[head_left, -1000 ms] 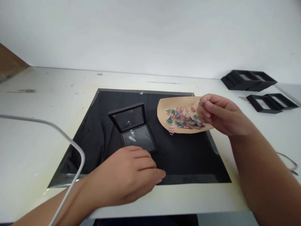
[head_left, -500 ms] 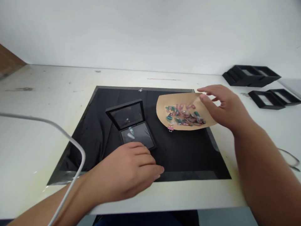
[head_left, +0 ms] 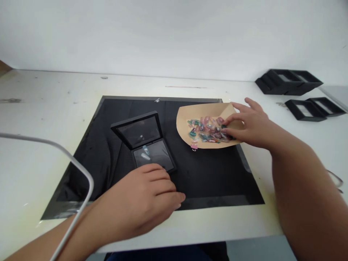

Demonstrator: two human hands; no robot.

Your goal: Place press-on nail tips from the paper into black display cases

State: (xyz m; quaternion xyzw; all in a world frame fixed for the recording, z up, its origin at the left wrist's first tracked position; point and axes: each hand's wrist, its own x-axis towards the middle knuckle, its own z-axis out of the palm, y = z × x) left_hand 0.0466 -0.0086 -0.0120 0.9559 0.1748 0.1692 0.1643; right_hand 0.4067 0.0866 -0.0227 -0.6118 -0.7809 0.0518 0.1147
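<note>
My right hand (head_left: 248,125) reaches into a tan paper tray (head_left: 185,112), thumb and index fingertip closed around a dark green press-on nail in the pile, the other fingers raised. The pile of press-on nails (head_left: 206,128) mixes pink, green and clear ones. My left hand (head_left: 149,199) rests at the near edge of an open black case (head_left: 170,161), its fingers curled together; anything under them is hidden. The case's lid with a clear window leans up, and two pale blue nails (head_left: 145,154) lie on its dark base.
A black mat (head_left: 212,181) is taped to the white table (head_left: 67,85). A pink clip (head_left: 194,146) sits at the tray's near edge. Black frame-like boxes (head_left: 289,81) stand at the back right. A white cable (head_left: 87,177) crosses over my left forearm.
My right hand has lowered from the tray's right rim into the nails, its thumb and index finger closing on one. My left hand stays by the case. The view has shifted slightly.
</note>
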